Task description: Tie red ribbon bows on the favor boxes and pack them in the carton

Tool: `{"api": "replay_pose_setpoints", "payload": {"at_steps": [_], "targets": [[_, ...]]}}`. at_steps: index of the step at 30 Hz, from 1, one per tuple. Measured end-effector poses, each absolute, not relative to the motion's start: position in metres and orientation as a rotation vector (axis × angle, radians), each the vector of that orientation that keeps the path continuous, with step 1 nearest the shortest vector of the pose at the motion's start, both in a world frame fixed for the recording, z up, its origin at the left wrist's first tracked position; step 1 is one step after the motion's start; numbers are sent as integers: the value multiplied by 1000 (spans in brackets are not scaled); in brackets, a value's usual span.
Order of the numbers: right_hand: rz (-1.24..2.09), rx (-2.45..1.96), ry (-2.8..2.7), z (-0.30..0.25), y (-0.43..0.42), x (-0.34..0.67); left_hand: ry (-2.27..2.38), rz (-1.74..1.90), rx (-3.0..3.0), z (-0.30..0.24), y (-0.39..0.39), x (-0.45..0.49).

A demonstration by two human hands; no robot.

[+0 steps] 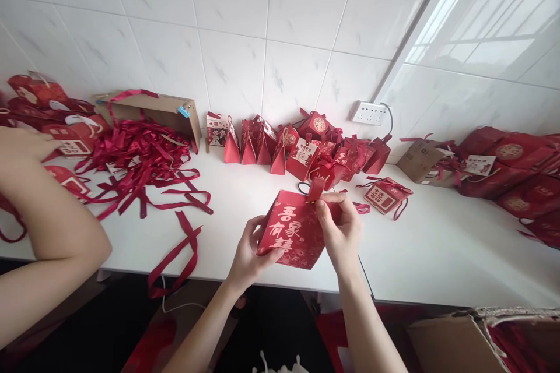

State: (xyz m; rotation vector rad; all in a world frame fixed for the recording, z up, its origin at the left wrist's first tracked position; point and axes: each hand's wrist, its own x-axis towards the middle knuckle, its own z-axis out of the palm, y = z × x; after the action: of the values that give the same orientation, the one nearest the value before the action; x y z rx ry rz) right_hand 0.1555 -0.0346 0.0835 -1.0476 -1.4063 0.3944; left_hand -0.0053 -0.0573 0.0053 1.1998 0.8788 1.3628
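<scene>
left hand point(251, 253), partly hidden behind a red box point(301, 239), clasps it; right hand point(342, 230) pinches its top beside a ribbon point(316, 188).

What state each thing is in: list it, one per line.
Held red box: tilted, lettered face showing
Left hand: gripping that box's side
Right hand: pinching its red ribbon
Wall-side carton: open, ribbons heaped before it
Front ribbon: loose, hanging over edge of table
Lower-right carton: open, red contents showing

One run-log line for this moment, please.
left hand: holds red box | right hand: pinches its top edge | ribbons: heaped at carton
</scene>
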Motion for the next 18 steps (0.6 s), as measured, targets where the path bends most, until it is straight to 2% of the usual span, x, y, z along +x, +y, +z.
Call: {"api": "replay_pose_setpoints", "payload": {"at_steps": [9,18], "targets": [[416,-978,-1425,89,-32,140,958,1449,1154,7,-65,-17],[637,-771,-923,72,-10,141,976,1503,1378,31,-71,-5]]}}
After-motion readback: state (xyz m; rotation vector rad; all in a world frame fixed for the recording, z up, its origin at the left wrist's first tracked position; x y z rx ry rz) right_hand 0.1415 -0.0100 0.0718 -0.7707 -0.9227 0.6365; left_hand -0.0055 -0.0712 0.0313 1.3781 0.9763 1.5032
